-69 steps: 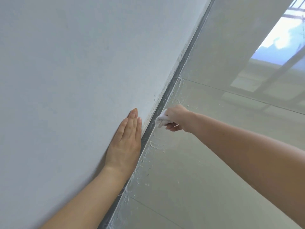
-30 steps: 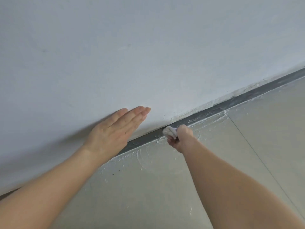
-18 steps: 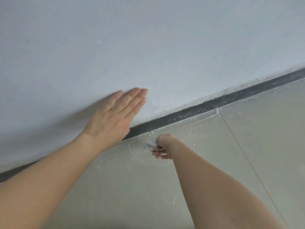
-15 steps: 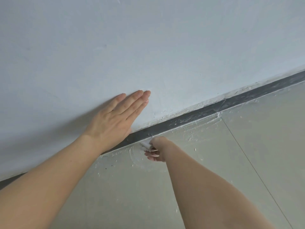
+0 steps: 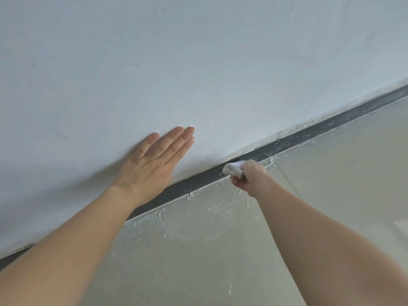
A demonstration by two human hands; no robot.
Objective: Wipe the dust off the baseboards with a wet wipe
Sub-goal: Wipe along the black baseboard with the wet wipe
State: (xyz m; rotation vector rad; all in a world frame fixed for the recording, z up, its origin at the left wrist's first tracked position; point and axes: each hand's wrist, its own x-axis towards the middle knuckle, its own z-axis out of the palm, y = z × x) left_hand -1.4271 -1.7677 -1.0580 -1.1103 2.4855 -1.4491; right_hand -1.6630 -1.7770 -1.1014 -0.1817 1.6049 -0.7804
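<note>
Pale wall [image 5: 198, 62] fills the view from 9 round to 2 o'clock, matt and faintly scuffed, and grey floor [image 5: 342, 184] tile with a thin joint takes 3 to 6 o'clock. Between them the dark baseboard [image 5: 194, 184] runs as a narrow band from 8 up to 2 o'clock, chalky along its top edge toward 2 o'clock. Near centre the left hand [image 5: 152, 164] lies flat on the wall, fingers straight and together, holding nothing, its heel near the strip. At 3 o'clock of it the right hand [image 5: 247, 175] has its fingers curled round a bunched white wipe [image 5: 234, 168], which is pressed against the baseboard. White crumbs [image 5: 183, 221] and smears lie on the floor at 6 o'clock of the wipe. The risk, as I judge it: so small a wad may only push dust down onto the floor or smear it once loaded, and the rough plaster edge above could shed fresh grit onto the cleaned strip
</note>
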